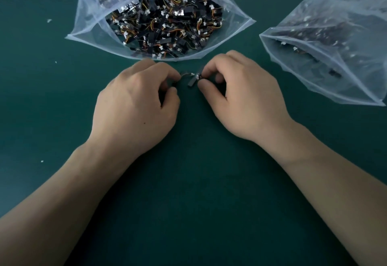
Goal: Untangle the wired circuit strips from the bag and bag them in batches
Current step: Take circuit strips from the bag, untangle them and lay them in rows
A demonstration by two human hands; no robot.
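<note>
A clear zip bag lies open at the top centre, full of tangled black circuit strips with orange and yellow wires and white connectors. A second clear bag at the right holds more strips. Just below the first bag's mouth, my left hand and my right hand each pinch one end of a small wired circuit strip, which hangs between their fingertips above the green table. The strip looks blurred, and my left fingers hide its end.
The green table surface stretches toward me below my hands. A few small white scraps lie on the left side of the table. The right bag's open mouth faces left, toward my right hand.
</note>
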